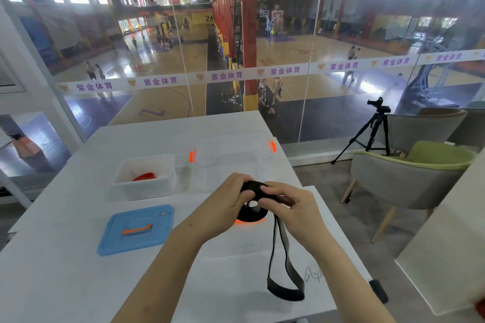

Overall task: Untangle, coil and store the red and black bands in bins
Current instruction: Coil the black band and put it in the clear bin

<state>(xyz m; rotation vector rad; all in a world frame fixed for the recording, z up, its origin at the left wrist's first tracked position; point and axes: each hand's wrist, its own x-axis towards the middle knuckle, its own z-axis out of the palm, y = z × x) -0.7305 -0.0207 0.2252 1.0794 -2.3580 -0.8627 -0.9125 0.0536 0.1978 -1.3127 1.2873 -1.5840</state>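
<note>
Both hands hold the black band (278, 265) above the white table. My left hand (225, 202) and my right hand (291, 207) pinch its coiled upper part between the fingers, and a long loop of it hangs down toward the table's near edge. The red band (145, 176) lies coiled inside the small white bin (144, 186) at the left. A larger clear bin (231, 162) with orange latches stands just behind my hands, and I cannot see anything in it.
A blue lid (136, 229) with an orange handle lies flat on the table (65, 270) front left. A clear lid (236, 244) with an orange clip lies under my hands. Chairs (409, 178) and a tripod (372, 131) stand right of the table. A glass wall runs behind.
</note>
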